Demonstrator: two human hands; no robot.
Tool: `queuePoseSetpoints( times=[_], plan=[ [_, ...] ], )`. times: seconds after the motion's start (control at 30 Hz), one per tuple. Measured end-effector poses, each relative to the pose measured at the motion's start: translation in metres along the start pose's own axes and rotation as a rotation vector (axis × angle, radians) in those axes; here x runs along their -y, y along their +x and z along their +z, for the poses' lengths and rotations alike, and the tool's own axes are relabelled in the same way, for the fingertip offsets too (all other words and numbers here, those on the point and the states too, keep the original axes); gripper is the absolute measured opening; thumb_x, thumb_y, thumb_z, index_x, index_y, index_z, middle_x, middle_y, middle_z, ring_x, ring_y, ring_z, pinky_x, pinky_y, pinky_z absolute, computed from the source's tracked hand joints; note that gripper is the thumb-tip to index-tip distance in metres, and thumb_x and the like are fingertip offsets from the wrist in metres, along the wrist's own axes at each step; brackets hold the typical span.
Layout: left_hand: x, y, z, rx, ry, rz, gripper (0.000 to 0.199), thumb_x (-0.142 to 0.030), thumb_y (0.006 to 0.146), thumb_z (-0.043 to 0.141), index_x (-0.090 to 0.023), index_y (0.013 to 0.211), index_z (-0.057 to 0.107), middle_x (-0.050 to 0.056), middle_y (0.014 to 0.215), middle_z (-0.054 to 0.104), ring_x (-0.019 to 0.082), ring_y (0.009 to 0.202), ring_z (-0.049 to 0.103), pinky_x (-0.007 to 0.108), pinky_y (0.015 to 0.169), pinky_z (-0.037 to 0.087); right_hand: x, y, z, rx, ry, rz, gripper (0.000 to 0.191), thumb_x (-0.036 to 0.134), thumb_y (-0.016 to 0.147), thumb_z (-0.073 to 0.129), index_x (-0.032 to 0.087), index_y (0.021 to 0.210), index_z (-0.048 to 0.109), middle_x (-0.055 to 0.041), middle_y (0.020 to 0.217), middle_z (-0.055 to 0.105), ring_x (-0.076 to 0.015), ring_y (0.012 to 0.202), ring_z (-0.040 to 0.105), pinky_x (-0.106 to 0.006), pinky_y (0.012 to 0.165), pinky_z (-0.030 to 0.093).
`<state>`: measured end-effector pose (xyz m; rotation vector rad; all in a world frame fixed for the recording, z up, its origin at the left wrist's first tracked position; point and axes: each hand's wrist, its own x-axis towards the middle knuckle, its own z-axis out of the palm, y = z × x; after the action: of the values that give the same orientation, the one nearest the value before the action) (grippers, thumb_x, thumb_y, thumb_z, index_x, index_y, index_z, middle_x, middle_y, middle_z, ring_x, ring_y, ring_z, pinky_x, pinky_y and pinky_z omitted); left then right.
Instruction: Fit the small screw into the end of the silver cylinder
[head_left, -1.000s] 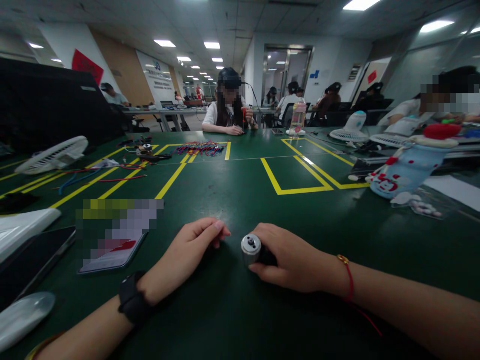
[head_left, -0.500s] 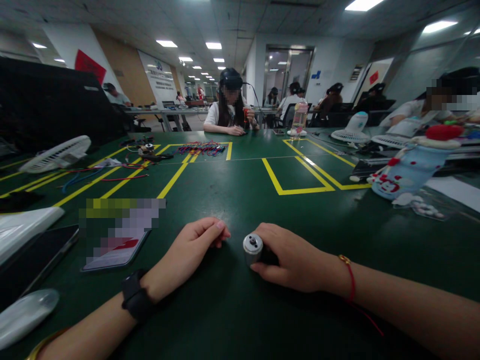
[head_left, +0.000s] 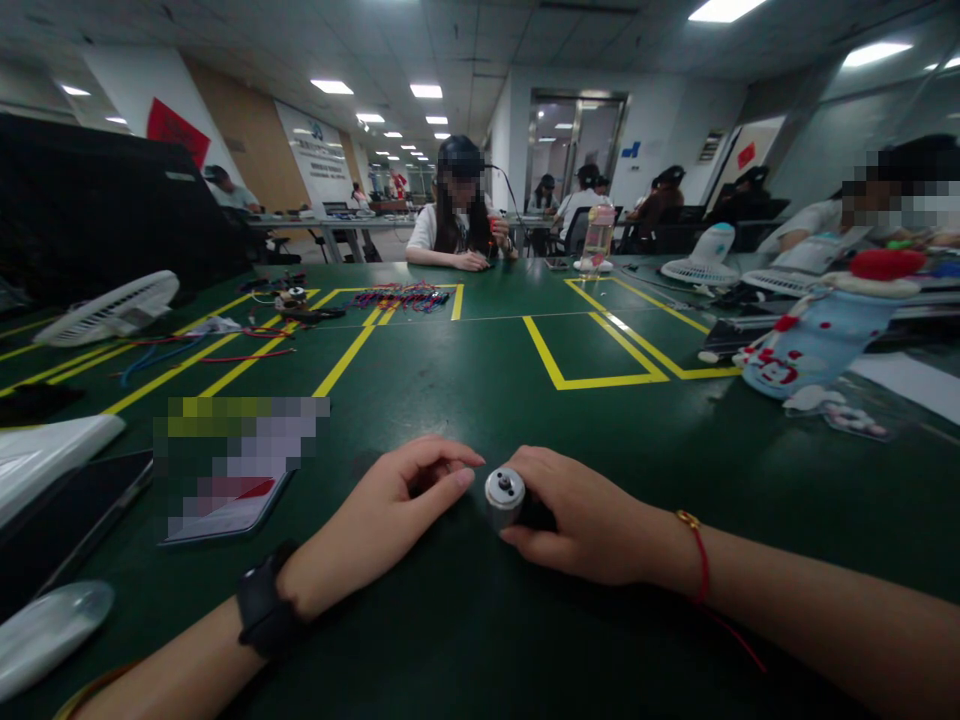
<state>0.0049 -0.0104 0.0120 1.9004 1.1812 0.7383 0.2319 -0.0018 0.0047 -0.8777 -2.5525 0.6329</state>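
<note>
A small silver cylindrical motor (head_left: 505,490) stands upright on the dark green tabletop, its round end with a short shaft and small holes facing up. My right hand (head_left: 574,515) is wrapped round its right side, thumb at the front and fingers behind. Just left of the motor is my left hand (head_left: 405,500). It holds nothing; its fingers reach toward the motor, with the thumb apart from the forefinger and a small gap before the metal. The motor's lower right side is hidden by my right hand.
On the left lie a phone (head_left: 232,490), a white mouse (head_left: 52,640) and a dark tablet-like slab (head_left: 75,520). Bundled wires (head_left: 397,298) sit farther back amid yellow tape lines. A blue bottle (head_left: 817,340) stands at right. Across the table sits a person (head_left: 457,215).
My left hand has moved right, closer to the motor, and its thumb and fingers have spread from a looser curl. My right hand and the motor stay in place.
</note>
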Motion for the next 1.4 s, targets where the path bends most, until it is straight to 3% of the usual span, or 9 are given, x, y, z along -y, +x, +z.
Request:
queuePoseSetpoints(
  times=[0.33,0.6,1.03,1.17,1.4],
  plan=[
    [-0.018,0.0,0.003,0.023,0.101,0.18,0.018,-0.026,0.095,0.052,-0.027,0.105,0.067,0.002,0.103,0.062,0.019,0.097,0.057,0.035,0.088,0.045,-0.001,0.0,0.001,0.005,-0.049,-0.011,0.018,0.026,0.082,0.063,0.016,0.093,0.052,-0.0053,0.091,0.056,-0.0172,0.077,0.048,-0.031,0.068,0.04],
    [-0.019,0.005,0.006,-0.014,0.097,0.18,0.015,-0.026,0.093,0.054,-0.024,0.092,0.069,0.002,0.096,0.06,0.018,0.089,0.057,0.031,0.079,0.047,0.0,0.001,0.002,-0.004,-0.051,-0.014,0.019,0.026,0.081,0.064,0.017,0.094,0.052,-0.0055,0.091,0.056,-0.0174,0.077,0.048,-0.03,0.069,0.04],
    [-0.011,0.003,-0.005,-0.066,0.029,0.151,0.013,-0.028,0.093,0.057,-0.025,0.094,0.069,0.001,0.095,0.061,0.017,0.089,0.059,0.03,0.08,0.045,0.0,0.001,0.001,-0.002,-0.031,-0.007,0.024,0.025,0.081,0.063,0.017,0.101,0.053,-0.0064,0.095,0.058,-0.0188,0.081,0.05,-0.032,0.074,0.041],
    [0.0,0.003,-0.012,-0.027,0.09,0.12,0.015,-0.029,0.093,0.056,-0.024,0.093,0.07,0.002,0.097,0.062,0.018,0.091,0.058,0.031,0.081,0.045,0.0,0.001,0.0,0.009,-0.019,0.0,0.027,0.025,0.081,0.064,0.016,0.105,0.054,-0.0074,0.097,0.058,-0.0197,0.083,0.05,-0.033,0.077,0.042],
    [0.009,0.005,-0.01,0.159,0.143,0.108,0.014,-0.027,0.09,0.058,-0.023,0.088,0.072,0.001,0.097,0.06,0.017,0.093,0.057,0.031,0.085,0.045,-0.001,-0.001,0.001,0.017,-0.014,0.018,0.026,0.025,0.08,0.064,0.016,0.102,0.055,-0.0075,0.097,0.058,-0.0201,0.084,0.05,-0.034,0.076,0.042]
  ],
)
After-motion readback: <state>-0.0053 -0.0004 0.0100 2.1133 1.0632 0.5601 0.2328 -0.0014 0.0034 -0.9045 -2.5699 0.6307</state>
